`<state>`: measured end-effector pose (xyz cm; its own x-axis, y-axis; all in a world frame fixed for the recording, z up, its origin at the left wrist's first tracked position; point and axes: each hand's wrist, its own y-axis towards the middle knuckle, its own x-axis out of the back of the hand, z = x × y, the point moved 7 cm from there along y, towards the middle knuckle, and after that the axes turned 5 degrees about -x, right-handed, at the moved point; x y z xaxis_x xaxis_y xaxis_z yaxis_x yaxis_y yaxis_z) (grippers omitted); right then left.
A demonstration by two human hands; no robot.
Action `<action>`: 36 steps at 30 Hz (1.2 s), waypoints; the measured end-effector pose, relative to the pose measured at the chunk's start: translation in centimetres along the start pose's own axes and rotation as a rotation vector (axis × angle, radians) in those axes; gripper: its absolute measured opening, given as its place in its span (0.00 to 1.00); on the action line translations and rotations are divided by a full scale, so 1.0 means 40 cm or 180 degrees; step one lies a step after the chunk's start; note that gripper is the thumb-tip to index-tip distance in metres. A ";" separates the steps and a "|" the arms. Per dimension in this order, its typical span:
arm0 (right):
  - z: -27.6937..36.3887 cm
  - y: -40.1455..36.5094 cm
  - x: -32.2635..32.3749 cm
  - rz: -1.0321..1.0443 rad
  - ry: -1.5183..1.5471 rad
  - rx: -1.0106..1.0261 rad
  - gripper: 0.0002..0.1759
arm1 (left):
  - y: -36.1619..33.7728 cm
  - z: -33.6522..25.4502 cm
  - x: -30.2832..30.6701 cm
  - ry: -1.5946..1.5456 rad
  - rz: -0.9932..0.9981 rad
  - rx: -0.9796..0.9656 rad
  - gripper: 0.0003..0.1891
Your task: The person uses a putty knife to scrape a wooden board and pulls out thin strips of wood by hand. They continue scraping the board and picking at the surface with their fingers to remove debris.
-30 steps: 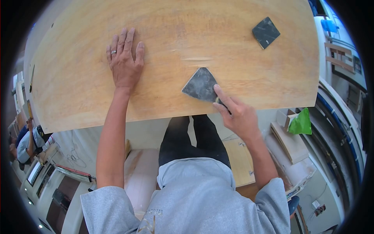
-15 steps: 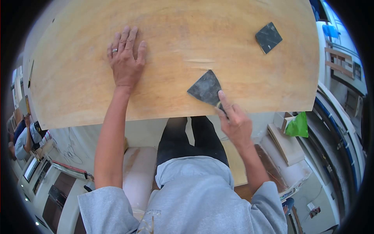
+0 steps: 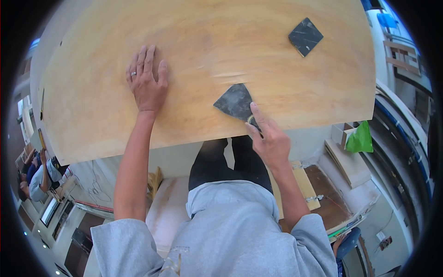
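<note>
Right hand (image 3: 271,141) closed round scraper (image 3: 234,102), dark, fan-shaped, perhaps metal, by near edge of wooden board (image 3: 92,101); left hand (image 3: 150,90) open, palm down; dark squarish plate (image 3: 305,37) towards right edge.

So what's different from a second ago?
Your right hand has shifted a little to the left, and the scraper it holds has turned slightly clockwise on the wooden panel. The camera view has tilted too. Nothing was picked up or let go. Your left hand still lies flat on the panel, and the dark square stays put.
</note>
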<state>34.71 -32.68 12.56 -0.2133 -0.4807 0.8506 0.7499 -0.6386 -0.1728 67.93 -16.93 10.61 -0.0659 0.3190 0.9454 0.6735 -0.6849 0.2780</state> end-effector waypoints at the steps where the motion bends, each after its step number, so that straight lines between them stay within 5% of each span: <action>1: 0.003 -0.006 -0.015 -0.0105 0.0045 0.0031 0.38 | -0.001 -0.003 -0.002 0.0048 0.0010 -0.0002 0.28; 11: 0.068 -0.038 -0.044 -0.0067 0.0249 -0.0469 0.35 | -0.003 0.001 -0.009 -0.0003 0.0005 -0.0059 0.29; 20: 0.104 -0.086 -0.046 -0.0733 0.0936 -0.0923 0.38 | 0.003 0.013 -0.010 -0.0088 0.0126 0.0007 0.32; 23: 0.103 -0.149 -0.095 -0.0525 0.3060 -0.2616 0.37 | -0.007 0.021 -0.023 -0.0120 0.0136 0.0024 0.32; 26: 0.114 -0.136 -0.133 -0.0771 0.3942 -0.2624 0.31 | -0.010 0.026 -0.030 -0.0113 0.0138 0.0005 0.33; 36: 0.204 -0.105 -0.125 -0.0865 0.3258 -0.2974 0.28 | -0.001 0.025 -0.051 -0.0275 0.0154 -0.0020 0.34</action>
<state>37.73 -22.69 13.07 -0.9386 -0.2394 0.2483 0.0129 -0.7438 -0.6683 68.75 -16.89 8.52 0.0305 0.3408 0.9396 0.6698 -0.7048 0.2338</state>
